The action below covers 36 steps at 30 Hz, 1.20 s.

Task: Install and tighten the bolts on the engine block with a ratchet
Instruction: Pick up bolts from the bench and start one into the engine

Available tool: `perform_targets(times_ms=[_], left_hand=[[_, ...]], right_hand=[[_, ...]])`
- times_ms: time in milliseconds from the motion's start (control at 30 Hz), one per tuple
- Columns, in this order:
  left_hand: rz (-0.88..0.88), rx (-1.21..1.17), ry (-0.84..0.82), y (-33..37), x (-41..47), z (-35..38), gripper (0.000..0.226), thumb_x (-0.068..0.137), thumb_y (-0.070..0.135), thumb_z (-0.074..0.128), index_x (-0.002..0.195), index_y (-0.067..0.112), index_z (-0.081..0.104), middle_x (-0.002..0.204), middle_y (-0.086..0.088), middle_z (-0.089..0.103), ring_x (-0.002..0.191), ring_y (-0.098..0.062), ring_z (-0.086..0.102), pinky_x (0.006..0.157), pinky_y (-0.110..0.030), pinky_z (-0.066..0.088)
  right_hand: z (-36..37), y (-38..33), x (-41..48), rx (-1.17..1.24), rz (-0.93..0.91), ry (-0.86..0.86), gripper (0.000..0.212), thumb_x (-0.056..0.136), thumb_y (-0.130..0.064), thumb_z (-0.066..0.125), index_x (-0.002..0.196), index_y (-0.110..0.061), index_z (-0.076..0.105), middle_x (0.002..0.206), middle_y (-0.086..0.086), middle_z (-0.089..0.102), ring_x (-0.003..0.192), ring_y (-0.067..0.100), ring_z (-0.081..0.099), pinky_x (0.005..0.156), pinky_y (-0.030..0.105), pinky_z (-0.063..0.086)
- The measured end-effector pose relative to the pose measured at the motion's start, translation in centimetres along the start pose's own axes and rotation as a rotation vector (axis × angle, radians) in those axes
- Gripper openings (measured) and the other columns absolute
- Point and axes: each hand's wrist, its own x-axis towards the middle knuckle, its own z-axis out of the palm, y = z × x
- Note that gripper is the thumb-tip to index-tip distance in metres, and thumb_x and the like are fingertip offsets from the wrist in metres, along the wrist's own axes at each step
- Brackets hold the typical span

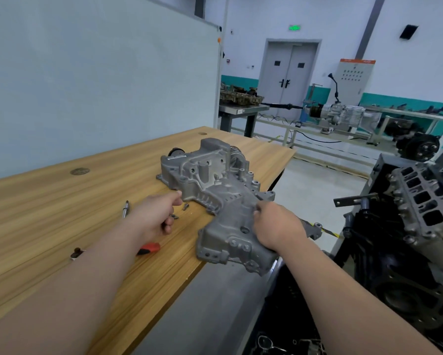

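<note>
Seating bolts by hand looks to us like the current step, w/ no ratcheting yet. The engine block casting [210, 185] lies flat on the counter [61, 213] at its right edge, near end overhanging a bit. Our right hand [276, 226] rests on the casting's upper face, fingertips bunched by a bolt hole; whether they pinch a bolt we can't tell, since the knuckles hide it. Our left hand [155, 216] has its index finger out and touching the casting's left edge, other fingers curled, and we can't tell if it holds anything. A loose bolt [185, 206] lies on the counter just beside it. Next we'd prob. need to pick that bolt, start it straight in its hole, then fetch the red-handled tool [150, 248] (ratchet? mostly hidden under the forearm).
</note>
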Motion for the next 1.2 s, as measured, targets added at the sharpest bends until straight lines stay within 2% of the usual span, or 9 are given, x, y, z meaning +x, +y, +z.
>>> perform_targets(times_ms=[200,300,467,667,767,867,967,1067,1200], left_hand=[[0.284,0.452,0.188,2.2,3.4,3.3,0.025,0.093,0.037,0.054,0.078,0.018,0.061,0.068,-0.002,0.058,0.064,-0.022,0.057,0.053,-0.025,0.04],[0.386,0.883,0.274,4.6,5.8,4.3,0.04,0.088,0.048,0.058,0.101,0.011,0.064,0.09,-0.006,0.061,0.086,-0.026,0.06,0.064,-0.03,0.045],[0.234,1.418,0.195,9.7,9.1,3.8,0.096,0.072,0.083,0.046,0.131,0.008,0.05,0.132,-0.019,0.05,0.118,-0.033,0.047,0.097,-0.04,0.042],[0.194,1.456,0.078,10.7,11.3,6.7,0.122,0.052,0.098,0.037,0.14,0.015,0.046,0.144,-0.017,0.038,0.131,-0.034,0.035,0.105,-0.048,0.035],[0.166,1.464,0.14,9.9,12.5,9.1,0.115,0.052,0.086,0.056,0.14,0.013,0.042,0.14,-0.011,0.029,0.127,-0.035,0.03,0.098,-0.05,0.039],[0.112,1.439,0.162,10.1,12.9,9.5,0.112,0.052,0.074,0.063,0.142,0.012,0.037,0.133,-0.012,0.028,0.118,-0.032,0.034,0.091,-0.047,0.043],[0.112,1.435,0.164,9.9,13.2,9.5,0.101,0.059,0.067,0.063,0.139,0.01,0.04,0.134,-0.013,0.027,0.119,-0.033,0.031,0.091,-0.047,0.042],[0.143,1.414,0.191,9.5,13.4,9.6,0.086,0.068,0.062,0.061,0.135,0.01,0.045,0.137,-0.013,0.026,0.121,-0.033,0.028,0.088,-0.045,0.041],[0.227,1.218,0.295,8.2,13.4,9.4,0.078,0.07,0.055,0.053,0.132,0.01,0.045,0.131,-0.012,0.03,0.122,-0.034,0.03,0.095,-0.046,0.041]], right_hand=[[-1.0,2.2,-0.6,0.013,0.0,-0.004,0.013,0.096,-0.021,0.04,0.088,-0.019,0.05,0.099,0.008,0.066,0.079,0.027,0.051,0.065,0.03,0.036],[-0.2,3.1,-1.0,0.007,-0.002,0.022,0.017,0.098,-0.022,0.038,0.095,-0.019,0.054,0.099,0.007,0.067,0.089,0.028,0.059,0.069,0.028,0.034],[0.6,2.7,-0.6,-0.012,-0.082,0.088,0.011,0.098,-0.021,0.039,0.089,-0.02,0.045,0.085,0.004,0.062,0.075,0.025,0.053,0.068,0.028,0.032],[0.4,3.0,-1.2,0.044,-0.108,0.136,0.023,0.096,-0.032,0.04,0.076,-0.02,0.041,0.074,-0.003,0.049,0.072,0.02,0.048,0.065,0.03,0.04],[0.6,3.1,-1.4,0.024,-0.114,0.155,0.024,0.093,-0.039,0.043,0.1,-0.02,0.055,0.108,0.002,0.053,0.105,0.022,0.045,0.09,0.036,0.043],[-0.2,3.6,0.8,-0.008,-0.066,0.196,0.051,0.09,-0.054,0.046,0.125,-0.016,0.049,0.127,0.007,0.041,0.12,0.027,0.035,0.097,0.041,0.039],[-1.2,5.0,3.7,0.016,0.125,-0.1,0.086,0.083,-0.075,0.041,0.141,-0.012,0.037,0.141,0.013,0.04,0.128,0.034,0.039,0.102,0.046,0.037],[-1.2,5.9,5.7,0.13,0.16,-0.383,0.096,0.081,-0.081,0.035,0.141,-0.008,0.046,0.144,0.014,0.047,0.125,0.032,0.05,0.095,0.038,0.04],[-1.3,6.8,7.7,0.226,0.186,-0.423,0.089,0.084,-0.079,0.036,0.143,-0.012,0.047,0.152,0.011,0.039,0.134,0.03,0.043,0.098,0.037,0.035]])
